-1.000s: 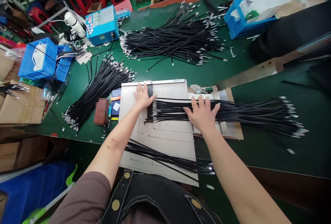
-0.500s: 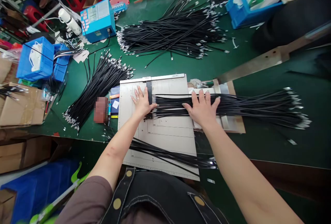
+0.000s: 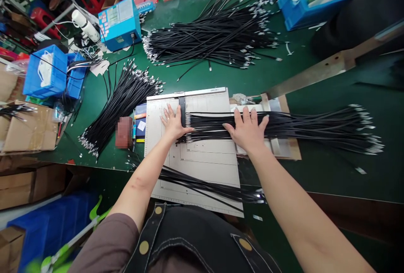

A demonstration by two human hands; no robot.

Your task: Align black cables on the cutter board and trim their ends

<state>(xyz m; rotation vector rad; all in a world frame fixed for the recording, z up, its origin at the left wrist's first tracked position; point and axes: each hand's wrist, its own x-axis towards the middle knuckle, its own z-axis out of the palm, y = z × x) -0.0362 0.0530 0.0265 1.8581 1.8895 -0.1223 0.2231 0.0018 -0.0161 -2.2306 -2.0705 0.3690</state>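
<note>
Many black cables (image 3: pixel 210 126) are laid side by side across the pale board (image 3: pixel 214 168), with their silver tips lined up at the black stop (image 3: pixel 182 111). The stop seems to be used so that these ends sit even; the far ends, reaching well past the board over the green table (image 3: pixel 189 83), are left fanned and uneven.

The right hand (image 3: pixel 249 132) is laid palm down over the cables by the board's right edge, its fingers spread wide, probably so that the whole width is kept flat and together. Nothing is seen pinched by it. The left hand (image 3: pixel 173 126) is also spread, its fingers set on the board and against the stop, its thumb stretched across to the tips. By this, it seems, the stop is steadied and the tips are kept from riding up; how hard it is pressed cannot be told.

A smaller bunch (image 3: pixel 205 186) is set on the board nearer the body, apart from the held cables, likely so that the two are not mixed. Beyond the rail (image 3: pixel 205 92), a large pile (image 3: pixel 208 43) is kept within reach. To the right, a metal bar (image 3: pixel 309 77) is angled away from the board, leaving the cables uncovered.
</note>
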